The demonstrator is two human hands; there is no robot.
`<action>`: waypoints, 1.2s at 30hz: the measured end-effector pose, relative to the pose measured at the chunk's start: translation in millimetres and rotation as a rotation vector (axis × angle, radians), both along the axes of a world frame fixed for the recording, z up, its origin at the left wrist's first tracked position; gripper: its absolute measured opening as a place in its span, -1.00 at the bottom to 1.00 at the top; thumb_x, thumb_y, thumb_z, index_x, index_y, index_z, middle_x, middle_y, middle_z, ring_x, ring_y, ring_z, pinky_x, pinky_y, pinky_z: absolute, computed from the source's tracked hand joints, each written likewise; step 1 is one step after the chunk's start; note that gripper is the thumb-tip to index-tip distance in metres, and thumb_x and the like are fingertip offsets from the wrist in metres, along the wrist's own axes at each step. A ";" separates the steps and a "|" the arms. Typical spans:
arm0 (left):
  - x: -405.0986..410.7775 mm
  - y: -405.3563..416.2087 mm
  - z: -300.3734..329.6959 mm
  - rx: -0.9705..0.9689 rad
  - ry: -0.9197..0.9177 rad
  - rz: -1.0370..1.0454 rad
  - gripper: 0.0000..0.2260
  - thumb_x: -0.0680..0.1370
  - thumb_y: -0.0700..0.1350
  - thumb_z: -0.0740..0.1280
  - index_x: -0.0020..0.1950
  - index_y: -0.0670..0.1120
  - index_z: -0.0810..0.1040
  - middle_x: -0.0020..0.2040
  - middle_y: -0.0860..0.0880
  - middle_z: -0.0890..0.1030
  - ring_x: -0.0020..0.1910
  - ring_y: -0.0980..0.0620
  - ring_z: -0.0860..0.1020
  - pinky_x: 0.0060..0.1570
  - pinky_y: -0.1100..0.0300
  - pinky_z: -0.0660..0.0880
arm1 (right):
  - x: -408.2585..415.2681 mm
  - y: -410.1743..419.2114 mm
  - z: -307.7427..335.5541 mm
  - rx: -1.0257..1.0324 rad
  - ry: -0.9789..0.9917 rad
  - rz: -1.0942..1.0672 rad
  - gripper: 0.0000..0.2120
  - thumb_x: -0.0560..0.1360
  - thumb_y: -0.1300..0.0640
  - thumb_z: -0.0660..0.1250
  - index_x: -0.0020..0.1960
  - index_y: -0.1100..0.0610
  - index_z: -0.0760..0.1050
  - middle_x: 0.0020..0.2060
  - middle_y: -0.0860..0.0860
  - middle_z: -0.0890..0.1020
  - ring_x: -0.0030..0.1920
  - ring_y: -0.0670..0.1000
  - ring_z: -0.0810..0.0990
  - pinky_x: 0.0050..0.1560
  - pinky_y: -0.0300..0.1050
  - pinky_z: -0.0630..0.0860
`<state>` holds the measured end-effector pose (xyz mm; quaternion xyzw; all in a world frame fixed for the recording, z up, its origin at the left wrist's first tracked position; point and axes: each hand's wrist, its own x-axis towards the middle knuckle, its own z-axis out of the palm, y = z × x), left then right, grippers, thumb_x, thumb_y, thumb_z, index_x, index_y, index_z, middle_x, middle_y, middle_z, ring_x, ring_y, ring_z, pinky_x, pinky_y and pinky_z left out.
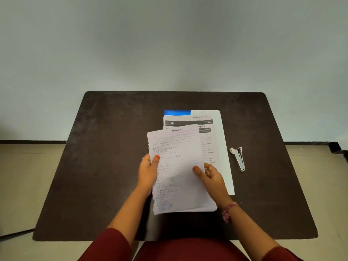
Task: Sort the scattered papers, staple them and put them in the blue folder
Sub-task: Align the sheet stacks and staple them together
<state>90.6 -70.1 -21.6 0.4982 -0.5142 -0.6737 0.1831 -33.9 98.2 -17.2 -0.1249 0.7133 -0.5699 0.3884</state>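
Observation:
A stack of lined handwritten papers (178, 166) is held above the dark table, tilted slightly left. My left hand (148, 172) grips its left edge, thumb on top. My right hand (211, 176) grips its right edge, thumb on the sheet. Behind and under the stack lie printed sheets (188, 122) and a large white sheet (224, 151). Only a strip of the blue folder (177, 112) shows at the far end of that pile. A metal stapler (238, 159) lies to the right, untouched.
The dark table (94, 166) has bare surface left of the papers and right of the stapler. Its far edge meets a pale wall. A cable (15, 234) runs on the floor at the lower left.

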 end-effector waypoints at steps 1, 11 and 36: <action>3.0 -6.8 1.3 -0.003 0.003 0.023 -0.84 0.63 -0.12 0.22 0.18 -0.07 0.51 0.10 -0.02 0.65 0.08 -0.02 0.63 0.12 -0.05 0.55 | 4.6 -2.0 -3.5 0.030 0.028 0.059 -0.76 0.45 -0.02 0.42 0.09 -0.03 0.53 0.03 -0.15 0.66 0.07 -0.18 0.61 0.14 -0.22 0.52; 47.0 -60.4 4.9 0.017 -0.081 0.069 -0.76 0.56 -0.11 0.36 0.20 -0.12 0.47 -0.01 -0.02 0.67 -0.03 0.02 0.64 -0.08 0.14 0.56 | 33.2 -65.9 -11.7 0.216 0.156 0.144 -0.79 0.48 0.08 0.42 0.07 0.13 0.59 -0.02 -0.04 0.67 0.02 -0.01 0.63 0.12 -0.01 0.57; 69.4 -114.9 -32.1 -0.326 -0.719 -0.025 -0.49 0.52 -0.15 0.39 0.44 -0.14 0.32 0.38 -0.16 0.30 0.33 -0.17 0.32 0.30 -0.12 0.33 | 45.6 -125.3 8.3 0.506 0.365 0.460 -0.77 0.49 0.11 0.36 -0.03 0.30 0.56 -0.17 0.21 0.67 -0.15 0.11 0.67 -0.05 -0.14 0.60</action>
